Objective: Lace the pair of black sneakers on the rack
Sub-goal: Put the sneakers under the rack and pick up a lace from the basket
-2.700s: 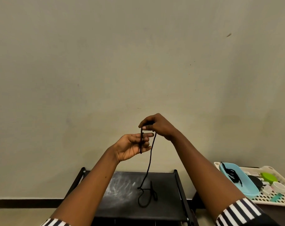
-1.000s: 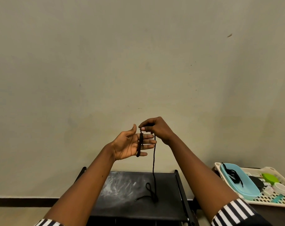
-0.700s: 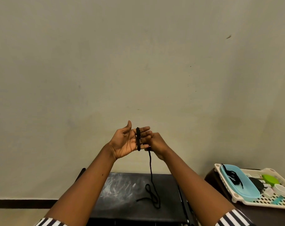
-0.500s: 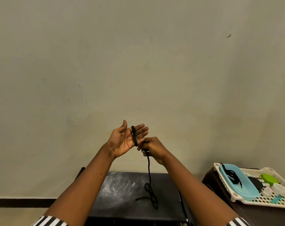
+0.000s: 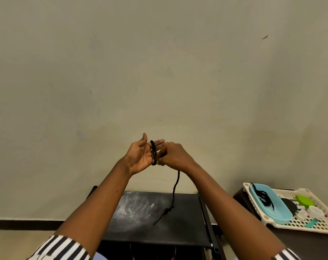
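We are now winding more of the thin black woven shoelace [image 5: 153,152] around our flat, straight-fingered left hand [image 5: 140,156], while our right hand [image 5: 171,155] has risen, apparently pinching the strand. We are keeping turns snug; the tail is trailing over the black rack top [image 5: 185,212], sneakers unseen.

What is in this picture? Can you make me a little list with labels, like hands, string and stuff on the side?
left hand: raised, palm open, black lace wrapped round its fingers
right hand: pinches the lace beside the left fingers
lace tail: hangs down, its end lies on the black rack
sneakers: none in view
side: white basket holding a blue tub with another black lace, and a green lid
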